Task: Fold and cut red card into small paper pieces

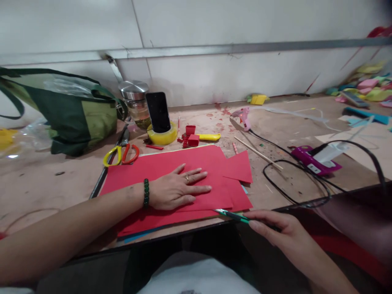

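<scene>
Red paper sheets [190, 163] lie stacked at the near edge of the table [45, 179]. The left hand [176, 188] rests flat on them, fingers spread and released, gripping nothing. Its weight likely pins the loose stack against sliding. The right hand [275, 228] closes its fingers around a slim green tool [232, 215], knife or pen I cannot tell. The tool's long axis runs almost along the table's edge, tip pointing left at the stack's near right corner. 1 pair of scissors [121, 153] lies behind.

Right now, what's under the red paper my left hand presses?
The edge of a blue sheet peeks out beneath the red paper at the front. The rest, and anything else below, is hidden by paper and left hand.
</scene>
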`<state>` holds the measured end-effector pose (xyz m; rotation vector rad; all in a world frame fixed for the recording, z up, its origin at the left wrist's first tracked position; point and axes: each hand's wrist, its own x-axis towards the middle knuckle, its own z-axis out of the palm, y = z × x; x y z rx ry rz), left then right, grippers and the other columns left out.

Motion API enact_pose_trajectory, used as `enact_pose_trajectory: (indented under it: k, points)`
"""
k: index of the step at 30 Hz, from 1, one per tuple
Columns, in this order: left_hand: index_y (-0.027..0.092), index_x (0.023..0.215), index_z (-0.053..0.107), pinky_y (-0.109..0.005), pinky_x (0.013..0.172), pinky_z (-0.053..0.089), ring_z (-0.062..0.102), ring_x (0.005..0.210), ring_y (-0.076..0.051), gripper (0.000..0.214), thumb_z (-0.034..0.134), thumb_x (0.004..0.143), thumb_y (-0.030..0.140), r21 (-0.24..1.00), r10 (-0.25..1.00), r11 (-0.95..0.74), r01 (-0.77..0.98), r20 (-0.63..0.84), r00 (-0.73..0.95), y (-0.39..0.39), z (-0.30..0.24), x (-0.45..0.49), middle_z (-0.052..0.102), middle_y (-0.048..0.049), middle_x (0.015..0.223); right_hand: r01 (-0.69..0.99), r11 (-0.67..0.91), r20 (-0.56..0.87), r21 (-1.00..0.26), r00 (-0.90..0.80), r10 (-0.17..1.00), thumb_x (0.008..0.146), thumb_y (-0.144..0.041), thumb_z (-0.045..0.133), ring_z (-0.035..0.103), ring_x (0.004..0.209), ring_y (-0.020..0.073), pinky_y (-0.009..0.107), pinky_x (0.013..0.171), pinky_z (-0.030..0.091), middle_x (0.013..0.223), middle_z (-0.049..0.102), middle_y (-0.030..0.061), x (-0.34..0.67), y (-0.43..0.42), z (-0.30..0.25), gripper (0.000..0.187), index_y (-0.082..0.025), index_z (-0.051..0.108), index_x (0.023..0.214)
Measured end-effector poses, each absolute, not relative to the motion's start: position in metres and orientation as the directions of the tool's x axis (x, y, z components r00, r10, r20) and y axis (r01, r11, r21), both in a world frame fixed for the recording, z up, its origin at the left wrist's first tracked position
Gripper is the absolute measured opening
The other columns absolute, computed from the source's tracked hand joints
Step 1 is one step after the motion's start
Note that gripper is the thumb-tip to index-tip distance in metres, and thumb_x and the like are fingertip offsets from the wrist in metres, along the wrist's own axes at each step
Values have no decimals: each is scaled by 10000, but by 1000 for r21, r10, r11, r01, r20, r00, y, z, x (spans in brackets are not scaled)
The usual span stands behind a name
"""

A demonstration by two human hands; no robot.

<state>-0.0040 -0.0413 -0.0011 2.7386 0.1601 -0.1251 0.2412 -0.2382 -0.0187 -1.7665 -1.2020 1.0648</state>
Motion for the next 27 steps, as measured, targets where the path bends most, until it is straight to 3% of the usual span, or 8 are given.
enact_pose_trajectory:
  k: [5, 27]
  points:
    - [361, 1447, 242, -625, 1087, 57, 140, 1416, -308, 495, 307, 958, 401, 364, 92, -925, 109, -62, 994, -43, -8, -5, 128, -44, 1555, 344, -258, -207, -903, 179, 962, 723, -456, 680, 684, 849, 263, 355, 785, 551, 886, 751, 62, 235, -234, -15, 272, -240, 774, 858]
    - [348, 1447, 239, -624, 1079, 58, 120, 1424, -276, 490, 287, 962, 393, 329, 92, -937, 118, -94, 991, -44, -8, -5, 107, -56, 1560, 304, -256, -237, -917, 100, 966, 786, -418, 637, 676, 898, 259, 367, 827, 535, 945, 743, 68, 212, -232, -21, 267, -231, 755, 934]
